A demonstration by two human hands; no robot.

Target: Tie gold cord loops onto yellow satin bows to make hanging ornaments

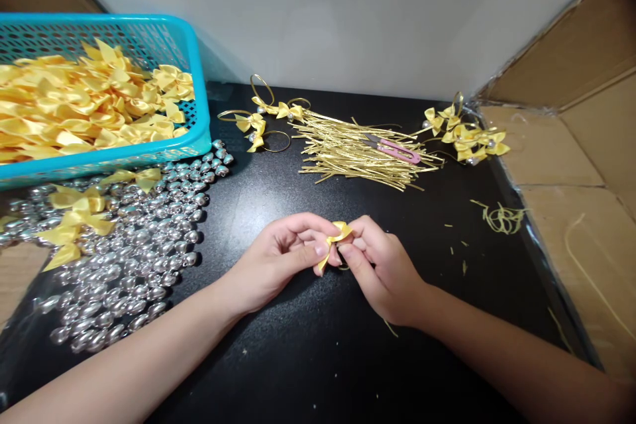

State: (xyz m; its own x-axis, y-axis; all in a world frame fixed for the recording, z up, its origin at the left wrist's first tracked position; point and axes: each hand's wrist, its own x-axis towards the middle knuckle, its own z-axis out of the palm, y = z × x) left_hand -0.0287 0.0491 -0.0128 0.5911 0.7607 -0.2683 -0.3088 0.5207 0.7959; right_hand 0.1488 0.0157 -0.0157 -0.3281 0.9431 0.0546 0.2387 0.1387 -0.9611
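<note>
A small yellow satin ribbon bow (340, 232) is held above the black tabletop, near its middle. The thumb and fingers of my left hand (285, 255) are closed on the bow's left part. From the other side, my right hand (385, 271) pinches at the bow's right end, its thumb and forefinger pressed close together. A bit of thin gold tie (343, 268) shows just under the fingers. Whether the right fingertips also grip this tie is hidden. Another thin gold strand (390, 328) pokes out below my right hand.
A blue basket (201, 93) full of yellow bows stands at the back left. Silver beads (144, 245) spread before it, several bows on top. Gold ties (342, 152) lie at the back under pink-handled snips (397, 150). Looped bows (464, 136) and a tangled gold strand (501, 218) lie right.
</note>
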